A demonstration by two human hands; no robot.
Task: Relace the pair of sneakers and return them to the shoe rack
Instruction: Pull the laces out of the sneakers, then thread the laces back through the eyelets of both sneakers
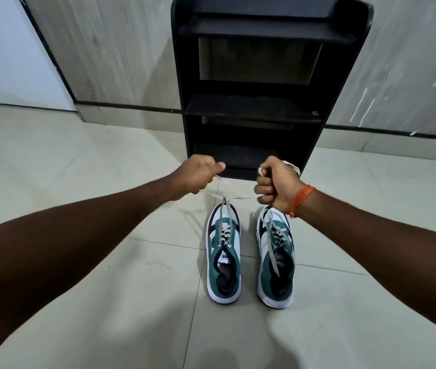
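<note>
Left teal, white and navy low-top sneaker sits on the pale glossy floor tiles, toe at 12 o'clock toward the rack, heel toward the person. Its flat grey-white lace rises from the top eyelets and splits, one end going to each fist, crossed just above the toe, likely mid-knot and pulled taut to cinch.

Left hand at 10 o'clock of the shoe, fingers clenched, thumb pinching its lace end. Right hand at 2 o'clock, fist closed with lace wrapped over the fingers for grip; orange thread band on the wrist.

Matching right sneaker stands just beside at 3 o'clock, parallel, laced but ends loose over the tongue, probably waiting its turn.

Black wooden open-shelf shoe rack at 12 o'clock against the grey wall, near the toes; visible shelves look bare, so return is not yet done.
</note>
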